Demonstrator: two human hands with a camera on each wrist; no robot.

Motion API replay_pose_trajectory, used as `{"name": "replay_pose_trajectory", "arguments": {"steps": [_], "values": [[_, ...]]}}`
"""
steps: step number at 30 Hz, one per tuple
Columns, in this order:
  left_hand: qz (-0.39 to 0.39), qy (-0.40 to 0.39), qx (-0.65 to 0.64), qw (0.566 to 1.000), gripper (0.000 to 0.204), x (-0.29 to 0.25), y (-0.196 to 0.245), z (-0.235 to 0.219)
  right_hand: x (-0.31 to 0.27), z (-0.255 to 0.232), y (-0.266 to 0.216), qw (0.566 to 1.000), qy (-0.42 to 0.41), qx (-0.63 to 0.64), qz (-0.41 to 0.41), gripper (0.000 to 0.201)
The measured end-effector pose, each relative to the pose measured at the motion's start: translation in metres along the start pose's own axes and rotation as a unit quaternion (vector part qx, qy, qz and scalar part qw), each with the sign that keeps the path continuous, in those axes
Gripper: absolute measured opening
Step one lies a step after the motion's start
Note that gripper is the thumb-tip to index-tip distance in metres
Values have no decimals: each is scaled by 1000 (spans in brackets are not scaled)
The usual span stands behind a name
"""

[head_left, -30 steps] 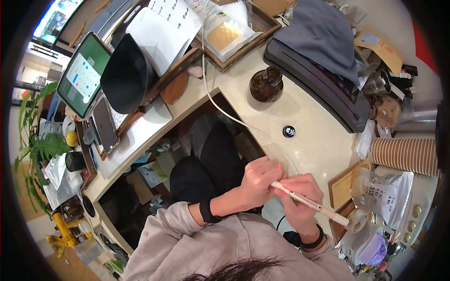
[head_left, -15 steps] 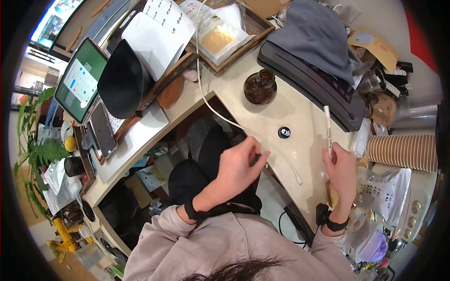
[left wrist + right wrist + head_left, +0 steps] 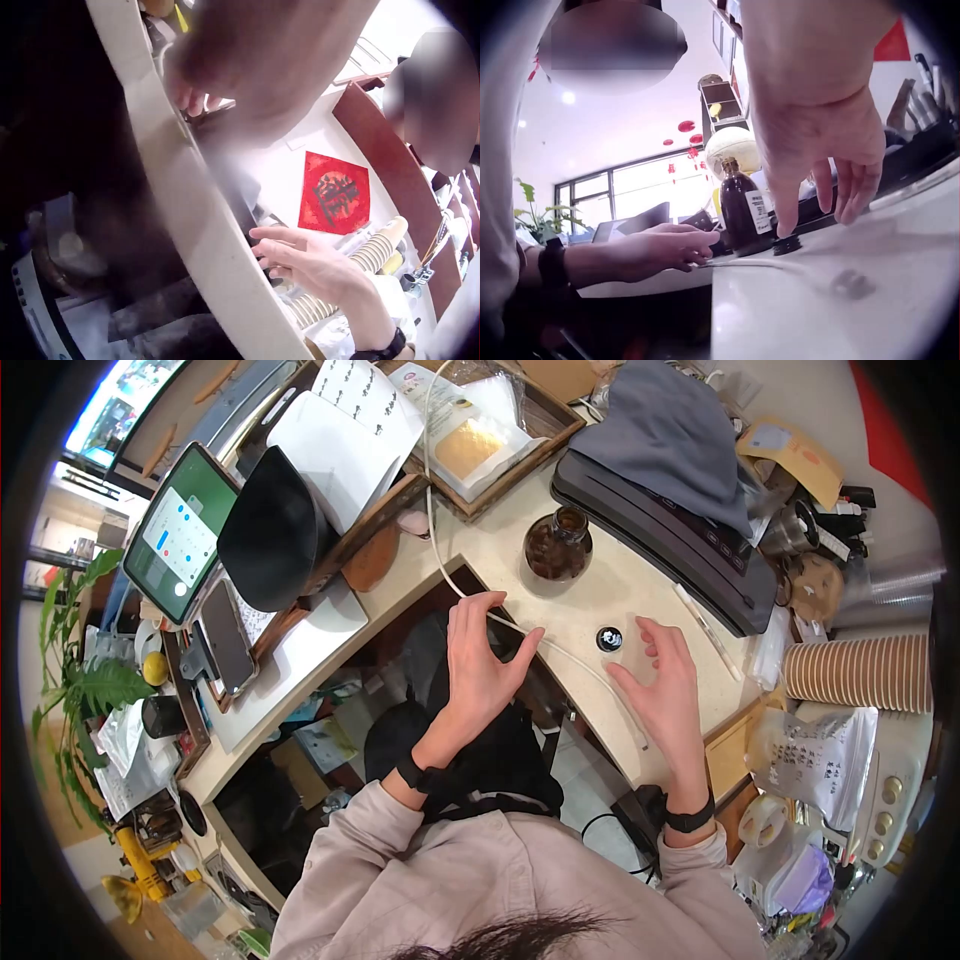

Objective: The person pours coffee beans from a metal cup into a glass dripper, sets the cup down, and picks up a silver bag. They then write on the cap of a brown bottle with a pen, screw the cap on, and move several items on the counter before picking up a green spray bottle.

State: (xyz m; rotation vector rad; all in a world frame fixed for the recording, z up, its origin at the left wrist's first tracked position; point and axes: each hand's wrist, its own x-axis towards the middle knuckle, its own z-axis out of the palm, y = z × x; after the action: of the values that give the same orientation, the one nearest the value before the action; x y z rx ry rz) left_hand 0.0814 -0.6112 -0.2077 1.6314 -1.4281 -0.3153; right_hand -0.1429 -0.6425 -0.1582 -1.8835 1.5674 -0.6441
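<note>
My right hand (image 3: 660,685) hovers over the desk just right of a small black cap (image 3: 609,639), its thumb and fingers spread and holding nothing. The right wrist view shows the thumb close by the cap (image 3: 787,245). My left hand (image 3: 483,665) is held over the desk's inner edge with fingers spread, near a white cable (image 3: 580,658). Behind the cap stands an uncapped dark brown glass bottle (image 3: 558,550), which carries a white label (image 3: 758,212). A slim white paint marker (image 3: 709,632) lies on the desk at the right.
A long black machine (image 3: 660,530) with a grey cloth (image 3: 680,445) over it runs along the desk's back. Stacked paper cups (image 3: 858,673) and a pouch (image 3: 815,765) are at the right. A tablet (image 3: 182,530) and wooden trays with papers stand at the left.
Both hands were at the marker; the left let go, and the right carried it to the desk, laid it beside the machine and came left to the cap. The left hand moved left and its fingers spread.
</note>
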Motion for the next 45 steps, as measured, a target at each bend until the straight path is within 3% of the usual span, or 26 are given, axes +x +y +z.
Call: {"name": "replay_pose_trajectory", "arguments": {"steps": [2, 11, 17, 20, 26, 31, 37, 42, 45], "values": [[1, -4, 8, 1000, 53, -1, -6, 0, 6, 10, 9, 998, 14, -24, -48, 50], [21, 4, 15, 1000, 56, 12, -5, 8, 16, 11, 11, 998, -8, 7, -63, 34], [35, 12, -5, 999, 64, 27, -4, 14, 56, -42, -61, 972, 99, 15, -214, 31], [31, 10, -20, 999, 67, 34, 1, 15, 80, -45, -93, 959, 83, 16, -271, 31], [43, 5, -64, 997, 82, 50, 2, 21, 106, -27, -102, 963, -6, 5, -270, 31], [59, 5, -105, 993, 80, 60, 0, 30, 110, -29, -106, 963, -47, -5, -266, 30], [78, 26, -136, 987, 75, 55, -2, 24, 101, -20, -103, 970, -20, 58, -234, 32], [83, 95, -119, 985, 73, 42, 15, -13, 74, -7, -131, 958, 20, 131, -255, 32], [79, 154, -93, 981, 72, 24, 16, -44, 55, 8, -149, 938, 24, 127, -322, 33]]}}
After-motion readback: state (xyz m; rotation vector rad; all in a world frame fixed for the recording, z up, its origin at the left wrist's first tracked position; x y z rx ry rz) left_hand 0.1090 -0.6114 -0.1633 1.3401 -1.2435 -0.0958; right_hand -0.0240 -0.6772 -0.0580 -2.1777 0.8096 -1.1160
